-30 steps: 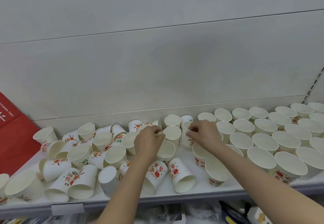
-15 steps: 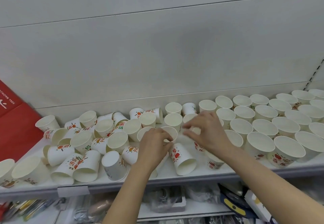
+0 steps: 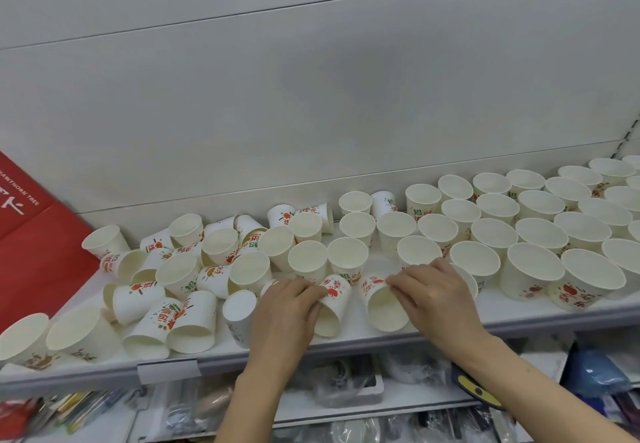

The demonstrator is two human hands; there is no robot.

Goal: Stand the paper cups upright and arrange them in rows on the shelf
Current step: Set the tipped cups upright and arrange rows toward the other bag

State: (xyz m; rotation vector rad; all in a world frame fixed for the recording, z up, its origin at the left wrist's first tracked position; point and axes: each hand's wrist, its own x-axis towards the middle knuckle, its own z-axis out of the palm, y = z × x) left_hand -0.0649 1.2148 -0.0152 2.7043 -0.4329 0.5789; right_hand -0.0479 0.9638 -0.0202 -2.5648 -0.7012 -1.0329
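Observation:
White paper cups with red and green print cover the white shelf (image 3: 360, 337). On the right, several upright cups (image 3: 540, 231) stand in rows. On the left, several cups (image 3: 180, 304) lie tipped in a heap. Near the front edge two cups lie on their sides, mouths toward me. My left hand (image 3: 287, 311) grips the left lying cup (image 3: 330, 307) from its left side. My right hand (image 3: 434, 299) holds the right lying cup (image 3: 382, 307), fingers over its top and right side.
A red box (image 3: 31, 245) leans at the shelf's left end. The grey back panel (image 3: 311, 96) rises behind the cups. A blank price-tag holder (image 3: 168, 370) sits on the front lip. Bagged goods fill the lower shelf (image 3: 346, 394).
Both hands have drawn back from the mid-shelf cups toward the front edge and now hold the two cups lying on their sides there. The view has tilted up.

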